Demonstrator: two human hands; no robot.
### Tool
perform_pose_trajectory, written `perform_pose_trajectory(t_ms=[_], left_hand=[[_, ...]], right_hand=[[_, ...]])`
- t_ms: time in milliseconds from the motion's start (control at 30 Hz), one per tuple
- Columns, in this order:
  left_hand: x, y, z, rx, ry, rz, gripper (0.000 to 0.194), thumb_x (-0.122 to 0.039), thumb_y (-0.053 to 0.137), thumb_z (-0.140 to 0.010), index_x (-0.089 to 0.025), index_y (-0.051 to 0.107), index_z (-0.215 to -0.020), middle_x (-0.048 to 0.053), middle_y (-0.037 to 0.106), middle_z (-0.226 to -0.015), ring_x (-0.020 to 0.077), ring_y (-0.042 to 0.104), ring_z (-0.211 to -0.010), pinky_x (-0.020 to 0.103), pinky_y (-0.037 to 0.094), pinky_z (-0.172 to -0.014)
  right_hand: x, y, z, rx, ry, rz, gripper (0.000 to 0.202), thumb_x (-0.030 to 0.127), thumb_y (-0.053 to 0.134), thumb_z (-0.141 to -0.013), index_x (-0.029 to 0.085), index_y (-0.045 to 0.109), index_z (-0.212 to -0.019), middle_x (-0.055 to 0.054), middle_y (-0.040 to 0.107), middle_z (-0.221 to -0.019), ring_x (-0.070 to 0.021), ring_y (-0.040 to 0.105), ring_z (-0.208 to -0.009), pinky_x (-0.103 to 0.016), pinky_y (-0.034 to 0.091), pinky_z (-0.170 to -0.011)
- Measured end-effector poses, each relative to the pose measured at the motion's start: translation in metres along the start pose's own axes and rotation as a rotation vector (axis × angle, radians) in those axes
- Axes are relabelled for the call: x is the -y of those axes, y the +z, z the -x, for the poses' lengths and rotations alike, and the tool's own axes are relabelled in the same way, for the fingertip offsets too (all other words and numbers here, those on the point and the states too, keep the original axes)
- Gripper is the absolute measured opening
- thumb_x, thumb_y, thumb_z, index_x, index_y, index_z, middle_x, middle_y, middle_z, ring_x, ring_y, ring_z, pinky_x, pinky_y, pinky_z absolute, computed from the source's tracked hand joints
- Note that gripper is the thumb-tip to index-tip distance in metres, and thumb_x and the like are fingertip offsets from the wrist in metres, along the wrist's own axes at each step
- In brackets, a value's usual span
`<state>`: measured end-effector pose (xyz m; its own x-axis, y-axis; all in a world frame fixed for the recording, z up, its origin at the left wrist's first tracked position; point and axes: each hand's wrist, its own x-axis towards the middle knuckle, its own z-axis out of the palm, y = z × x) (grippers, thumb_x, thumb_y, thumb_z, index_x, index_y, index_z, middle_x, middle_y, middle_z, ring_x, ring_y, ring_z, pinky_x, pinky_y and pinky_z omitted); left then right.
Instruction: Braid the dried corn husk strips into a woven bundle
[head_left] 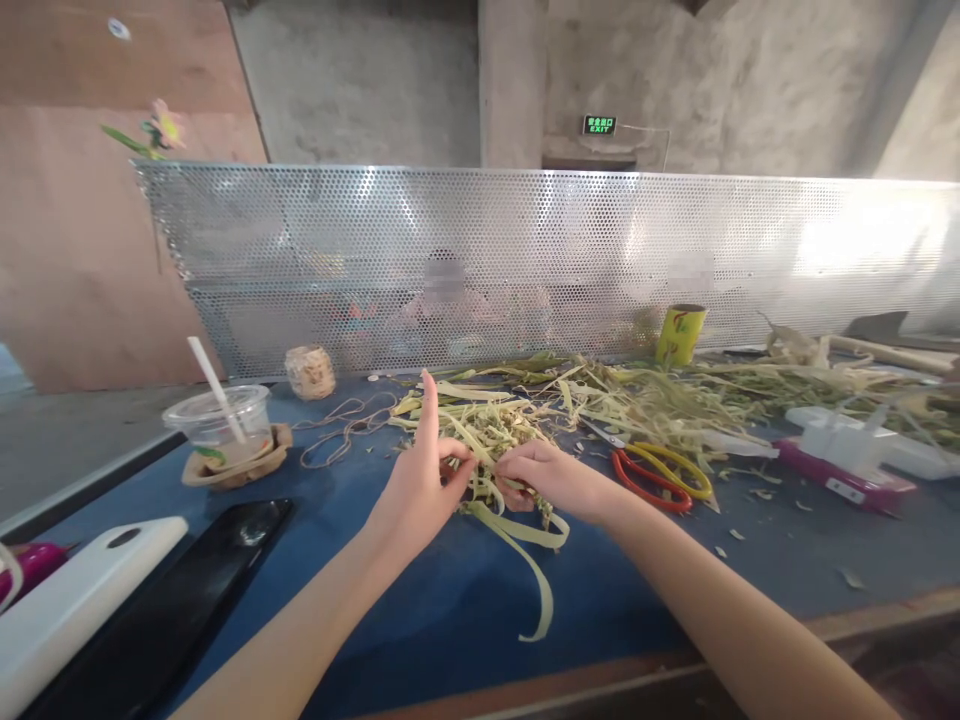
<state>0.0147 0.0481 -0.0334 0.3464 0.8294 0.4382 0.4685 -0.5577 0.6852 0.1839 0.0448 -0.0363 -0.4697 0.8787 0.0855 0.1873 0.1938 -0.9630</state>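
Observation:
Both my hands meet over a pile of dried, pale green plant strips (495, 425) at the middle of the blue table. My left hand (431, 480) has one finger pointing up, while its other fingers pinch the end of a flat strip. On the right, my right hand (536, 475) closes on the same strips, its fingertips nearly touching the left ones. A long curled strip (541, 590) hangs below the hands onto the table. What lies under the fingers is partly hidden.
Red and yellow scissors (660, 475) lie right of the hands, near a yellow roll (680, 335) and a purple power strip (844, 480). At left are a plastic cup (225, 425), twine (349, 425), a black phone (172, 610) and a white device (90, 600). A perforated metal screen (487, 250) stands behind.

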Motion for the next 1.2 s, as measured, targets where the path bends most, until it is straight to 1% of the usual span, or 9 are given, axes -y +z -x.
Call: perform_pose_trajectory(t_ms=[100,233,367,500,733,833,967,1100,1200], left_hand=[[-0.001,-0.002,0.0,0.033,-0.051,0.074,0.098,-0.025,0.055,-0.078,-0.021,-0.024,-0.137,0.005,0.07,-0.086,0.0184,0.064,-0.068,0.034,0.05,-0.071],[-0.003,-0.003,0.0,0.069,-0.147,0.3,0.104,-0.03,0.06,-0.076,-0.023,-0.025,-0.136,0.01,0.067,-0.101,0.0186,0.065,-0.077,0.036,0.051,-0.074],[-0.001,-0.004,-0.003,-0.004,-0.188,0.425,0.105,-0.028,0.063,-0.074,-0.022,-0.02,-0.138,0.006,0.069,-0.087,0.0148,0.062,-0.064,0.035,0.051,-0.07],[0.001,-0.001,-0.004,-0.043,-0.18,0.432,0.104,-0.022,0.063,-0.072,-0.02,-0.017,-0.139,0.001,0.067,-0.073,0.0133,0.06,-0.057,0.03,0.051,-0.062],[0.009,0.0,-0.003,-0.159,-0.086,0.159,0.103,-0.025,0.062,-0.073,-0.023,-0.018,-0.138,0.0,0.067,-0.071,0.0169,0.064,-0.061,0.032,0.052,-0.064],[0.005,-0.002,-0.004,-0.116,-0.103,0.182,0.107,-0.025,0.064,-0.072,-0.021,-0.02,-0.138,0.004,0.069,-0.078,0.0187,0.066,-0.071,0.033,0.052,-0.069],[-0.001,-0.003,-0.004,-0.028,-0.157,0.414,0.112,-0.026,0.066,-0.07,-0.022,-0.023,-0.137,0.01,0.068,-0.097,0.0215,0.063,-0.09,0.033,0.053,-0.072],[0.002,-0.003,-0.006,-0.124,-0.198,0.507,0.113,-0.022,0.068,-0.069,-0.022,-0.022,-0.137,0.004,0.071,-0.08,0.0163,0.065,-0.066,0.032,0.054,-0.066],[0.005,-0.003,-0.007,-0.147,-0.198,0.522,0.112,-0.02,0.068,-0.068,-0.023,-0.018,-0.138,0.001,0.071,-0.077,0.0135,0.064,-0.06,0.03,0.054,-0.064]], right_hand=[[0.001,-0.002,0.001,-0.018,0.017,-0.018,0.031,0.014,0.037,-0.076,0.017,0.042,-0.045,0.004,0.039,-0.043,-0.0074,0.036,-0.043,-0.022,0.028,-0.047],[-0.002,-0.004,0.0,-0.011,0.004,-0.011,0.031,0.017,0.039,-0.077,0.017,0.042,-0.046,0.004,0.039,-0.043,-0.0075,0.035,-0.043,-0.023,0.028,-0.047],[-0.002,-0.003,0.001,0.037,-0.003,0.005,0.031,0.02,0.041,-0.078,0.016,0.044,-0.048,0.004,0.04,-0.046,-0.0078,0.037,-0.046,-0.023,0.03,-0.05],[0.0,0.0,0.002,0.035,0.018,0.004,0.03,0.02,0.041,-0.077,0.016,0.044,-0.048,0.004,0.04,-0.046,-0.0079,0.038,-0.047,-0.023,0.031,-0.051],[-0.005,-0.007,0.0,0.089,-0.035,-0.221,0.031,0.017,0.041,-0.073,0.017,0.038,-0.043,0.005,0.037,-0.043,-0.007,0.037,-0.043,-0.025,0.027,-0.049],[-0.005,-0.01,0.0,0.049,-0.029,-0.235,0.03,0.015,0.041,-0.071,0.016,0.038,-0.042,0.005,0.036,-0.042,-0.0067,0.036,-0.042,-0.025,0.026,-0.049],[-0.004,-0.008,-0.001,0.053,-0.009,-0.228,0.029,0.015,0.041,-0.07,0.017,0.038,-0.041,0.005,0.036,-0.042,-0.0067,0.035,-0.041,-0.025,0.026,-0.049],[-0.006,-0.007,-0.001,0.082,-0.007,-0.209,0.029,0.016,0.041,-0.072,0.016,0.04,-0.043,0.005,0.037,-0.043,-0.0068,0.034,-0.042,-0.025,0.026,-0.049],[-0.008,-0.008,-0.001,0.104,-0.009,-0.19,0.03,0.017,0.041,-0.074,0.017,0.04,-0.044,0.005,0.037,-0.043,-0.0074,0.035,-0.043,-0.026,0.025,-0.049]])
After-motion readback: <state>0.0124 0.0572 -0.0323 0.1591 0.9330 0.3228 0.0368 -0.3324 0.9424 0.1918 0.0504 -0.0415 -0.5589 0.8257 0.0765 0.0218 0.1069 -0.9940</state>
